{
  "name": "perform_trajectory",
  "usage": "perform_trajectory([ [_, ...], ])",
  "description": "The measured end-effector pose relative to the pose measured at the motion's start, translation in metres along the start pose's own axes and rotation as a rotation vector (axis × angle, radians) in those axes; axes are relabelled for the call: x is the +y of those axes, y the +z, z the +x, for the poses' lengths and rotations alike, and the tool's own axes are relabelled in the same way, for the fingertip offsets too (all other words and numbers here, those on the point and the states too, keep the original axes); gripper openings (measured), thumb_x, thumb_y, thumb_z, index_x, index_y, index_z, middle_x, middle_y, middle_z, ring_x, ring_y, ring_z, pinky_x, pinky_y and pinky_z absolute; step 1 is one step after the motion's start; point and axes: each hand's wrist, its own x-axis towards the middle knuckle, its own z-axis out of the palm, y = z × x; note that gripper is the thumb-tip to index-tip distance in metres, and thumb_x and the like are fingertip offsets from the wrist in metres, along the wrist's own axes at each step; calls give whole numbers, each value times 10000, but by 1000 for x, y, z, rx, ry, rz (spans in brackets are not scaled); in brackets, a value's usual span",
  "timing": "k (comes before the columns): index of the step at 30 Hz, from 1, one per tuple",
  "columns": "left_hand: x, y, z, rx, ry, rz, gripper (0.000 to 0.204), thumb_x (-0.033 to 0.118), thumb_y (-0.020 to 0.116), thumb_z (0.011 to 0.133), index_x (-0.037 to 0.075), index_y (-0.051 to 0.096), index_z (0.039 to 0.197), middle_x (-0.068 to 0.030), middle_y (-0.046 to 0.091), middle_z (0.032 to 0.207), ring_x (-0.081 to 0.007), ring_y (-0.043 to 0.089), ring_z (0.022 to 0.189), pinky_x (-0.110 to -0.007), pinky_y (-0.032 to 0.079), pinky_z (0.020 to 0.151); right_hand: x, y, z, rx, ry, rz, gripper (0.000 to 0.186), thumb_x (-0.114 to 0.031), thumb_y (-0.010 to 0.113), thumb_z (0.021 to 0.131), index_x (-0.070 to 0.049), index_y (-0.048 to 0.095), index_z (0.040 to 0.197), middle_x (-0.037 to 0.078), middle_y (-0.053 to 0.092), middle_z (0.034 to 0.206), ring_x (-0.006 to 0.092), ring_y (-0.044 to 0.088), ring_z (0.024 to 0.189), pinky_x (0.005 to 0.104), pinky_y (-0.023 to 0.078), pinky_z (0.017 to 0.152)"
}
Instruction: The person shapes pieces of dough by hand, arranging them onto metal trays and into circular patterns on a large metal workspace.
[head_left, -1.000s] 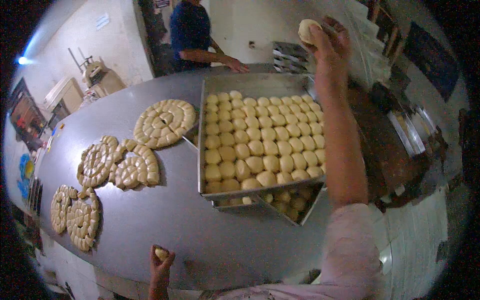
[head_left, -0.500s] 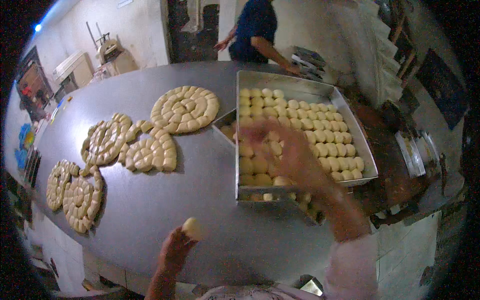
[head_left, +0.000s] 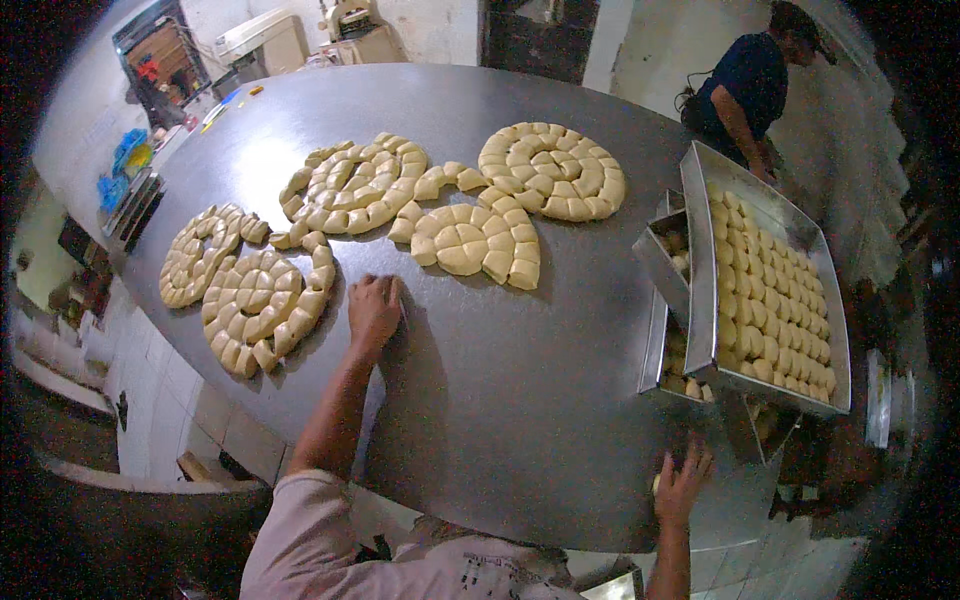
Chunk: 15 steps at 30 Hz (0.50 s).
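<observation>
My left hand [head_left: 374, 312] reaches forward low over the steel table [head_left: 500, 400], back upward, beside the cut dough coils. Its fingers are bent; a thin pale edge shows along its right side, and what they hold is hidden. Near the table's front right edge, my right hand [head_left: 684, 482] has its fingers over a pale dough ball [head_left: 656, 485], mostly hidden under the hand. Left of my left hand lies a coil of cut dough pieces [head_left: 254, 300]. Beyond it are another coil [head_left: 365, 185], a partly gapped one [head_left: 470, 238] and a full round one [head_left: 552, 170].
A deep metal tray [head_left: 703, 290] of dough balls rests at the right on other metal pans [head_left: 655, 345], which also hold dough. A person [head_left: 745, 95] in a dark shirt stands at the back right. Small items [head_left: 230, 98] lie along the far left edge.
The view has turned left. My right hand has left the big tray and come down to the front edge. The ball formerly in my left hand is gone from it; that hand has reached forward.
</observation>
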Motion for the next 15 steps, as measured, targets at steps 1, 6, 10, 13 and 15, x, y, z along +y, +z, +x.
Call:
perform_trajectory([
  [1, 6, 5, 12, 1, -43, -1, 303, 302, 464, 859, 72, 633, 962, -158, 567, 970, -336, 490, 919, -420, 412, 798, -12, 9, 2, 0, 32, 56, 369, -205, 522, 829, -13, 486, 1142, 185, 468, 1078, 347, 406, 1052, 457, 282, 925],
  [6, 40, 41, 56, 56, -214, 0, 372, 377, 442, 850, 85, 635, 978, -158, 559, 1004, -335, 479, 961, -425, 398, 819, -37, -13, -64, -188, -89, 400, 325, -230, 537, 835, 1, 492, 1060, 204, 495, 1015, 384, 433, 986, 493, 313, 893],
  [10, 57, 64, 76, 97, 3, -223, 369, 342, 531, 815, 77, 540, 1071, -181, 540, 1050, -360, 521, 925, -441, 408, 806, 37, 12, -34, 59, 176, -221, 315, -239, 577, 807, -3, 508, 1004, 202, 521, 987, 371, 472, 946, 473, 331, 886],
  [13, 52, 83, 81, 30, 12, -559, 477, 300, 591, 804, 66, 387, 1165, -200, 545, 1051, -363, 529, 976, -429, 411, 836, -2, 22, 9, -23, 357, 89, 378, -238, 614, 777, 6, 506, 1045, 211, 518, 1069, 367, 476, 1010, 462, 319, 933],
  [15, 16, 88, 89, -77, 2, -856, 569, 312, 618, 791, 82, 323, 1218, -216, 484, 1142, -357, 498, 1050, -426, 386, 892, -29, 32, 12, -74, 319, 222, 404, -236, 626, 767, 11, 504, 1063, 215, 515, 1104, 367, 472, 1041, 459, 310, 955],
])
